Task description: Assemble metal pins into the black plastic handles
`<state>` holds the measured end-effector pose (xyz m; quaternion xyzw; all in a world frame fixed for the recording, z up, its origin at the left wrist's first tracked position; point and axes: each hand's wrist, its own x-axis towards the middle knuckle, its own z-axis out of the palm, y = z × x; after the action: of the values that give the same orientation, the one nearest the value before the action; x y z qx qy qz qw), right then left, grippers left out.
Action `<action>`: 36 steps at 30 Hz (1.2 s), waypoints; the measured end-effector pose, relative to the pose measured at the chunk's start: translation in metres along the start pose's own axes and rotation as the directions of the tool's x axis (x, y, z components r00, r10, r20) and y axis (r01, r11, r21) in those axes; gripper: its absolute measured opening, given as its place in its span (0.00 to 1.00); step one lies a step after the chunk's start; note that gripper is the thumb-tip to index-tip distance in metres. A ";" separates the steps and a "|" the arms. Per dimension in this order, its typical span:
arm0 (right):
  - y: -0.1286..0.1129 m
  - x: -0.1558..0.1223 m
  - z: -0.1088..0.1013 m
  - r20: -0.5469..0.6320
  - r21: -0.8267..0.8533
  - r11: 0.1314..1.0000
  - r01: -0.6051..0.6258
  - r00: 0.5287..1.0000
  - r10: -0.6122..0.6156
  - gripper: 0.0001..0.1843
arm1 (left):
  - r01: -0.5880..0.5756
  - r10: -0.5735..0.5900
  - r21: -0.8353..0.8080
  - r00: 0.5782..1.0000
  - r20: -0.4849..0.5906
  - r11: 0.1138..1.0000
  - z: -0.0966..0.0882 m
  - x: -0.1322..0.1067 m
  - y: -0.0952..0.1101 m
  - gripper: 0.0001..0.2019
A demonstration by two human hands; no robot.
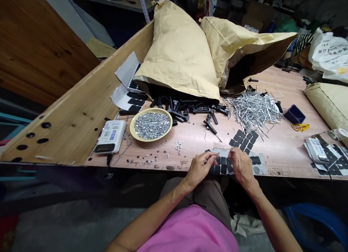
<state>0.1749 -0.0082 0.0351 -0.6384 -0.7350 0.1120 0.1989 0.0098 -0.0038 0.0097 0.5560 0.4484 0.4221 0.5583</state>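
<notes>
At the table's front edge, my left hand (200, 167) has its thumb and fingertips pinched together over a pale sheet (261, 161) of dark rounded pads (223, 160). To its right, my right hand (241, 168) is curled closed above the same sheet, a short gap from the left. Whatever either hand pinches is too small or hidden to make out. More dark pads (246, 137) lie just beyond the right hand. Small metal nuts (178, 145) are scattered left of my hands. Two black plastic parts with thin metal rods (210, 128) rest farther back.
A yellow bowl (131, 130) of small metal nuts sits left, near a white box-shaped device (111, 136). Behind are two large paper sacks (176, 49), black plastic parts (179, 112) and a heap of metal rods (254, 108). A dark blue tray (295, 114) stands right.
</notes>
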 end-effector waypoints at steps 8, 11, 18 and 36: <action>-0.030 -0.054 0.040 0.248 0.711 0.601 -0.365 0.930 0.272 0.22 | 0.287 -0.275 -0.501 0.956 0.099 0.817 0.022 -0.005 0.006 0.16; -0.034 -0.062 0.044 0.341 0.752 0.454 -0.478 0.872 0.351 0.22 | 0.243 -0.258 -0.474 0.965 0.035 0.846 0.028 -0.010 0.000 0.15; -0.032 -0.077 0.046 0.466 0.655 0.397 -0.643 0.757 0.458 0.18 | 0.252 -0.252 -0.376 0.966 0.050 0.892 0.038 -0.024 -0.026 0.15; 0.006 -0.095 0.049 0.233 -0.042 0.769 -0.638 0.742 0.629 0.17 | -0.074 0.283 0.455 0.867 -0.409 0.887 -0.024 -0.010 -0.077 0.16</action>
<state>0.1694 -0.0962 -0.0253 -0.8282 -0.4901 0.2617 0.0741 -0.0182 -0.0096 -0.0667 0.5864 0.5948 0.4859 0.2572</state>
